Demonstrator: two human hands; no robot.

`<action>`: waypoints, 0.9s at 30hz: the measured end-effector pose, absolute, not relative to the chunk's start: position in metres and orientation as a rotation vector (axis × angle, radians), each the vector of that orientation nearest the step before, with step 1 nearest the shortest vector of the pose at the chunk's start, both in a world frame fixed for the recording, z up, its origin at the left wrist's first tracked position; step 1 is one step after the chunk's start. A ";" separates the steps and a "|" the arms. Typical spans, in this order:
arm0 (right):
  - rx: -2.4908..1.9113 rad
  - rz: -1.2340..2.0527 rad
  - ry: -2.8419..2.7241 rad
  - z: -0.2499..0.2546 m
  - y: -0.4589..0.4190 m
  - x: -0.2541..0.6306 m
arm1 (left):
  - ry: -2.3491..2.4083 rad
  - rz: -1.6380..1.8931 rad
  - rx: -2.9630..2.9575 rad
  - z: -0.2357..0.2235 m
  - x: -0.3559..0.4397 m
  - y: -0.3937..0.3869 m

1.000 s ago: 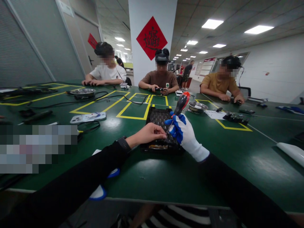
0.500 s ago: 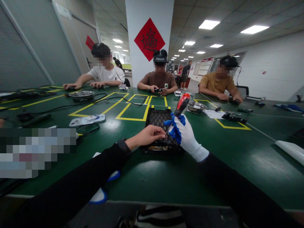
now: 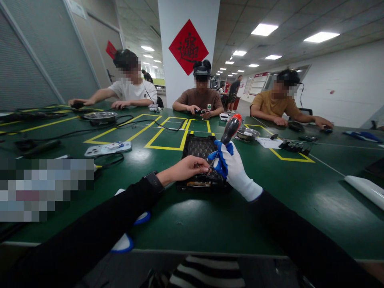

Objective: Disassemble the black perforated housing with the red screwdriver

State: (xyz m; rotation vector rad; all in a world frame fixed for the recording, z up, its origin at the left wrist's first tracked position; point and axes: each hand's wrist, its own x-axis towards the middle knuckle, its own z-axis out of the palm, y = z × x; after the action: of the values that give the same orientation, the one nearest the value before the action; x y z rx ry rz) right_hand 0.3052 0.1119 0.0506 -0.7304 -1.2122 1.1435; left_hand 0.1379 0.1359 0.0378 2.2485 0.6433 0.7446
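Note:
My right hand (image 3: 237, 168), in a white glove with blue fingers, is closed around a screwdriver (image 3: 231, 129) with a red and dark handle. The shaft slants down and left, toward the fingertips of my bare left hand (image 3: 190, 168). Those fingers are pinched together at the screwdriver's tip. Whatever they hold is too small to make out. Both hands are over a black tray-like case (image 3: 200, 145) with a patterned inside, on the green table (image 3: 186, 228). A pale strip (image 3: 199, 184) shows along the case's near edge.
A phone (image 3: 108, 148) lies to the left, near a black cable. Metal bowls (image 3: 251, 133) stand farther back. Several black clips (image 3: 295, 147) sit by a white paper (image 3: 269, 143) at right. A blue-edged glove (image 3: 123, 243) is partly under my left arm. Three people sit across the table.
My hands keep almost the same pose, with the screwdriver tip still at my left fingers. The view has shifted slightly. Across the table, the person at right has reached an arm farther right.

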 end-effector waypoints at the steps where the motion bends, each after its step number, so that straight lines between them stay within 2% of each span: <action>1: -0.730 1.135 -1.207 0.050 0.112 0.305 | 0.638 0.742 2.251 0.038 0.138 0.136; 10: -0.665 1.330 -1.229 0.050 0.116 0.312 | 0.674 0.731 2.265 0.038 0.136 0.135; 18: -0.699 1.184 -1.252 0.049 0.115 0.307 | 0.715 0.757 2.257 0.035 0.137 0.137; 27: -0.686 1.222 -1.283 0.048 0.115 0.309 | 0.743 0.740 2.170 0.044 0.137 0.131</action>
State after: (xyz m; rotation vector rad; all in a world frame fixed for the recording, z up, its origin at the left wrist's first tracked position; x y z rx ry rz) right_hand 0.3089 0.1147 0.0480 -0.6857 -1.2833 1.2222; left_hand 0.1375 0.1312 0.0441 2.1705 0.7434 0.7402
